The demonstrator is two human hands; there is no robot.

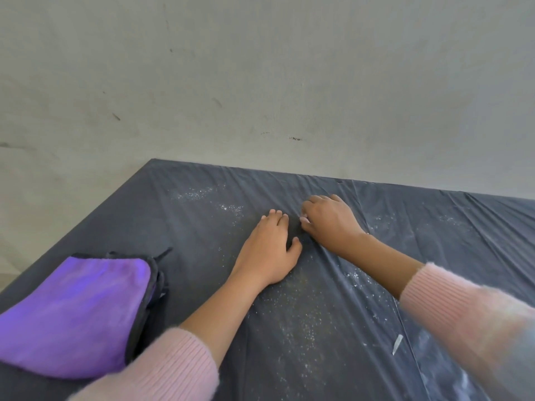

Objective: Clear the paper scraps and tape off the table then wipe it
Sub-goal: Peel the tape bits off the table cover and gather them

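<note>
Left hand [267,250] flat on tabletop [185,227], grip straight and relaxed. Right hand [330,222] at 12 o'clock: fingers curled; whether its grip pinches anything cannot be told. Purple cloth [78,311] at 8 o'clock.

Soft, even light leaves only faint shadows under the left hand [269,247] and right hand [330,221] and beside the folded purple cloth [75,314]. The wrinkled dark grey plastic-covered tabletop [202,227] carries a dull sheen along its creases. The fuzzy pink right sleeve [463,308] blurs at the lower right, and the wide lens bows the tabletop's far edge.
</note>
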